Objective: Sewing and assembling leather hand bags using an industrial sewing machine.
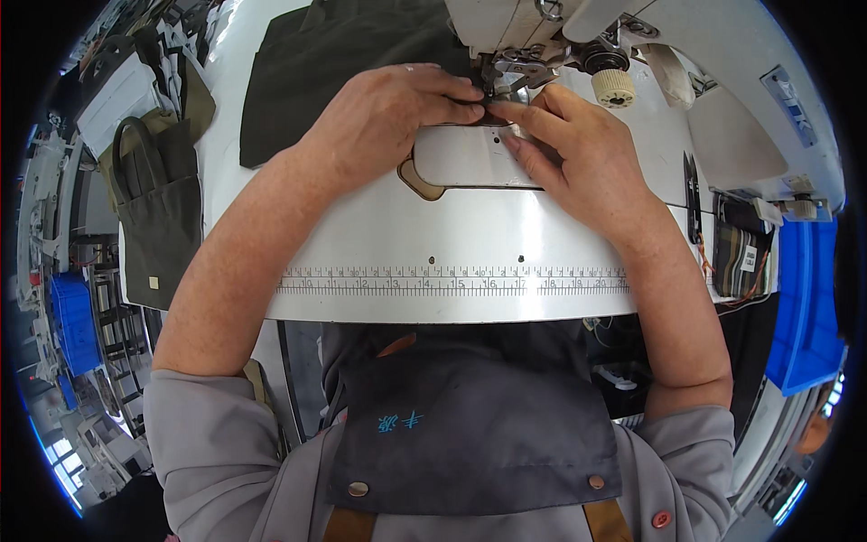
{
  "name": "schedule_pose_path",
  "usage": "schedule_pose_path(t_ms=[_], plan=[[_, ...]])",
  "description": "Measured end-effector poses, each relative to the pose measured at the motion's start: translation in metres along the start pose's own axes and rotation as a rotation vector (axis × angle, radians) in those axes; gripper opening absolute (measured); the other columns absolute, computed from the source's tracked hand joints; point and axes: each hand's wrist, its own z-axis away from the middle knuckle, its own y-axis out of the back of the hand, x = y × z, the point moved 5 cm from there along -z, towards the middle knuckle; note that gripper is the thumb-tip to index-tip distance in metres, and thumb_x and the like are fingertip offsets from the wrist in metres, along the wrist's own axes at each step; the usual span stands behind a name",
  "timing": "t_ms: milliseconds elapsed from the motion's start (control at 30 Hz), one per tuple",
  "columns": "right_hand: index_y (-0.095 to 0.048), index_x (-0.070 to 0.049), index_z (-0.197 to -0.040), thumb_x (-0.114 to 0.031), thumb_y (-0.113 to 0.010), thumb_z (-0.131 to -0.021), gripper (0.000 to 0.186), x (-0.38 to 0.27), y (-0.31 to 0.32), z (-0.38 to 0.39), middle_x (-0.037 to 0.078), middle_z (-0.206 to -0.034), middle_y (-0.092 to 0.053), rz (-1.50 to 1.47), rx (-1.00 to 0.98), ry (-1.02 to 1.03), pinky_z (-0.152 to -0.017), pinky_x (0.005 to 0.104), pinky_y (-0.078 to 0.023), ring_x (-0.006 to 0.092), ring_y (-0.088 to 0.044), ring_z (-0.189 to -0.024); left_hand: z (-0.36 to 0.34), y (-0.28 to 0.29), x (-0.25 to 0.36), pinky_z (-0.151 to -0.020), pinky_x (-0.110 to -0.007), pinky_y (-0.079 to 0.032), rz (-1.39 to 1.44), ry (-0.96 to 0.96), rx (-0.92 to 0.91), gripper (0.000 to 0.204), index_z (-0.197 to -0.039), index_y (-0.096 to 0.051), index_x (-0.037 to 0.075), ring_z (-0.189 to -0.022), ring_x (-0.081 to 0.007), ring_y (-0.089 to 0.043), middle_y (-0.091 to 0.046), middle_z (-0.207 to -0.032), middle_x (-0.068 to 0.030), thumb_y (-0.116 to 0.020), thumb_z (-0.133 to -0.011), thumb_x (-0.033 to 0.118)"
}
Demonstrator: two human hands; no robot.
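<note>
A dark grey-green piece of fabric (307,81) lies on the white sewing machine table, its near edge running under the presser foot (508,88). My left hand (388,113) rests over that edge, thumb and forefinger closed on the cloth just left of the needle area. From the other side, my right hand (582,149) pinches the fabric edge close to the foot, its fingers bent. The fingertips of both hands nearly meet there, and the cloth between them is mostly covered. Above them stands the sewing machine head (510,32).
A printed ruler strip (452,282) runs along the table's front edge. Dark thread snips (693,194) lie at the right, near striped cloth (742,257). A dark bag with handles (158,208) hangs over the left side. Blue bins (804,307) stand at the right.
</note>
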Motion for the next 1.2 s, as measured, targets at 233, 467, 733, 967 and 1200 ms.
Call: schedule_pose_path(t_ms=[233,467,733,967,1200], plan=[[-0.074,-0.015,-0.117,-0.026,-0.072,-0.092,0.027,-0.001,0.000,-0.001,0.006,-0.087,-0.067,0.078,-0.004,-0.008,-0.068,0.0415,-0.055,0.0278,-0.068,-0.080,-0.006,-0.003,-0.012,-0.100,-0.037,-0.058,-0.036,0.051,0.047,0.052,-0.113,-0.080,0.010,-0.114,-0.0292,-0.070,-0.075,-0.119,-0.0068,-0.052,-0.077,-0.016],[-0.074,-0.016,-0.117,-0.027,-0.071,-0.093,0.027,0.002,0.002,-0.001,0.006,-0.086,-0.068,0.029,-0.015,-0.032,-0.069,0.0422,-0.055,0.0282,-0.068,-0.080,-0.008,-0.003,-0.014,-0.098,-0.037,-0.059,-0.020,0.068,0.062,0.051,-0.113,-0.080,0.011,-0.111,-0.0291,-0.071,-0.076,-0.117,-0.0076,-0.054,-0.079,-0.016],[-0.074,-0.015,-0.116,-0.028,-0.071,-0.093,0.027,0.000,0.002,-0.001,0.007,-0.086,-0.069,0.018,-0.014,-0.025,-0.069,0.0428,-0.054,0.0290,-0.068,-0.080,-0.007,-0.004,-0.014,-0.095,-0.035,-0.060,-0.011,0.092,0.091,0.047,-0.112,-0.080,0.010,-0.107,-0.0292,-0.073,-0.076,-0.114,-0.0099,-0.055,-0.081,-0.015],[-0.074,-0.015,-0.116,-0.027,-0.071,-0.093,0.027,0.000,0.003,-0.002,0.007,-0.085,-0.070,0.017,-0.014,-0.021,-0.069,0.0427,-0.054,0.0295,-0.068,-0.079,-0.007,-0.003,-0.014,-0.101,-0.038,-0.058,0.009,0.117,0.047,0.048,-0.114,-0.079,0.008,-0.113,-0.0312,-0.071,-0.075,-0.119,-0.0118,-0.054,-0.080,-0.015],[-0.074,-0.014,-0.115,-0.027,-0.071,-0.093,0.026,0.006,0.000,-0.002,0.008,-0.084,-0.069,-0.048,0.027,-0.032,-0.068,0.0430,-0.054,0.0305,-0.068,-0.079,0.006,-0.010,0.028,-0.113,-0.047,-0.047,-0.193,0.196,-0.081,0.060,-0.142,-0.057,-0.003,-0.132,-0.0309,-0.061,-0.060,-0.144,-0.0202,-0.054,-0.082,-0.007]])
